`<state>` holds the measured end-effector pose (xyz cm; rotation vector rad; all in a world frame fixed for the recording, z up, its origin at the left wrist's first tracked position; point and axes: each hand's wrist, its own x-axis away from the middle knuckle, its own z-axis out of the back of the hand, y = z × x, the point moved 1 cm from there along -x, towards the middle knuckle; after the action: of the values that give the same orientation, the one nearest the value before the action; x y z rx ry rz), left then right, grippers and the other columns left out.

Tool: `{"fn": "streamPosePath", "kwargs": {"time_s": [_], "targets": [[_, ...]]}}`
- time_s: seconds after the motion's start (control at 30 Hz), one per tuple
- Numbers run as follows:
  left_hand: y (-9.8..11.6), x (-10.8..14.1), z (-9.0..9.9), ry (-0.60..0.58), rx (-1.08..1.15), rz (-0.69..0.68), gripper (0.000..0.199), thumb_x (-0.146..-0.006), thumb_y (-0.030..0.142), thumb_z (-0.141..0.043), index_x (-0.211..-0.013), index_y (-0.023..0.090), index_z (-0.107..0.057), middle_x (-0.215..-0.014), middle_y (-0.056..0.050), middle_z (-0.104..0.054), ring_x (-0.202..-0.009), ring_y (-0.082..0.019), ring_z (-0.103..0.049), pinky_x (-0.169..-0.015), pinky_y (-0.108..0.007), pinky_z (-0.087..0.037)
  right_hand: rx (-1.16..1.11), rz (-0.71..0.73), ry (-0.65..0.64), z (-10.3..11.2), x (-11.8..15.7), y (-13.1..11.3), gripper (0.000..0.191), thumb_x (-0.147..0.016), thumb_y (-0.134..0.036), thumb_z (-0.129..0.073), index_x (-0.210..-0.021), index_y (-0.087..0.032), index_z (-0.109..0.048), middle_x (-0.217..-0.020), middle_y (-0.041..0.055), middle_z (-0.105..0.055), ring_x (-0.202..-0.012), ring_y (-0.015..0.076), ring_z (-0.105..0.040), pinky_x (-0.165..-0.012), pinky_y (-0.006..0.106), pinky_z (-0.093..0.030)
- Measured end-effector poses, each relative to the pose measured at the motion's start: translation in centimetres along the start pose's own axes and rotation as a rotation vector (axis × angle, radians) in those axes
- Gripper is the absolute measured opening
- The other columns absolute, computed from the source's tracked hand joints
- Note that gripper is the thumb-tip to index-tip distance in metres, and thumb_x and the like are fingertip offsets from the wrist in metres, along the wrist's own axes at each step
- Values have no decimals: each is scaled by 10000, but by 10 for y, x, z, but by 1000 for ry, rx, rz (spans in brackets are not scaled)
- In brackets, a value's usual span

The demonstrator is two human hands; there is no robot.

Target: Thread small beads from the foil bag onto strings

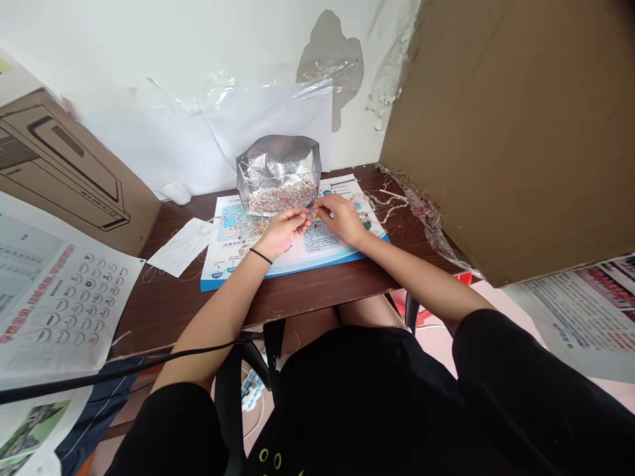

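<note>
My left hand (286,231), with a black band at the wrist, is held palm up over a printed sheet (278,263). Its thumb and fingers are pinched together. Close beside it on the right is my right hand (342,219), also pinched, its fingertips nearly meeting the left ones. Whatever lies between the fingertips is too small to make out. Just behind the hands stands an open silvery bag (278,175) holding many small pink, white and red beads (282,197). Loose beads (252,227) are scattered on the sheet left of my hands.
A white paper slip (182,247) lies at the left on the brown table (317,297). Strings and clear plastic (430,225) lie at its right edge. Cardboard walls (516,132) flank both sides. A black cord (149,362) crosses in front of the left forearm.
</note>
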<state>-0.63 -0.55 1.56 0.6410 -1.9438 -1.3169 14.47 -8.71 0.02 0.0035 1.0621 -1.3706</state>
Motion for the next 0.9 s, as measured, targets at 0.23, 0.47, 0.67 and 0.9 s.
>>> {"fn": "streamPosePath", "kwargs": {"time_s": [0.23,0.47,0.67,0.9], "targets": [[-3,-4,4,-23,-20,-19,146,-934,68,-598,-883,152,-705,-794,-17,-700,-694,-54,-609,-800,-215,-516,-5,31,-40,-1,0,1,166,-973,-191,-503,-901,-218,-649,-965,71,-704,-929,220,-603,-867,374,-483],[-1,0,0,8,-55,-16,196,-986,156,-573,-827,145,-686,-736,-5,-663,-638,-43,-568,-745,-196,-493,49,15,-15,-1,1,-1,158,-970,-186,-498,-878,-222,-620,-931,68,-687,-948,235,-573,-886,393,-451],[-2,-1,0,6,-89,-37,177,-965,212,-635,-806,151,-685,-742,-9,-664,-639,-51,-558,-740,-204,-494,67,41,-19,-1,1,0,147,-977,-206,-481,-893,-226,-600,-930,69,-661,-941,239,-548,-883,404,-450],[-3,-2,1,-2,-90,-40,206,-968,247,-638,-788,154,-671,-734,0,-648,-637,-46,-553,-747,-203,-492,82,65,-30,-3,1,-1,152,-965,-177,-470,-889,-235,-588,-929,67,-649,-926,240,-543,-877,414,-451]]}}
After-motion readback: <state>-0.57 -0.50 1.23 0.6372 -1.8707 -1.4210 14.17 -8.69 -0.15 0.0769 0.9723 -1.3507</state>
